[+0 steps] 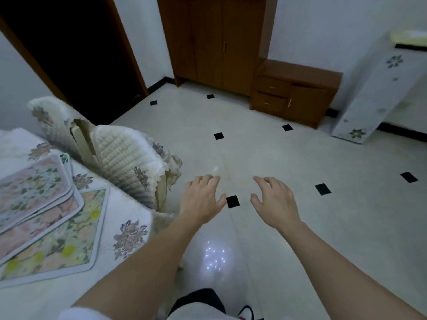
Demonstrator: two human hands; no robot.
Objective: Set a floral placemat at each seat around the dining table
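ok so the table is way off to the left of the view, only its near corner showing, covered in a flowery white cloth. The floral placemats are all sitting on that corner in a loose overlapping pile, at least three of them, the bottom one with yellow flowers poking out toward the table edge. To me that looks like barely started: nothing is clearly laid out seat by seat, though the rest of the table is out of frame so I can't tell for sure.

Far from the table there's a tall wooden cabinet against the wall, and a white floor unit further right. Two chairs with quilted covers are tucked right against the table's far side, so they'd crowd anyone reaching in there.

Left hand and right hand both hang out over the floor, off the table's right side, fingers loosely spread, holding nothing
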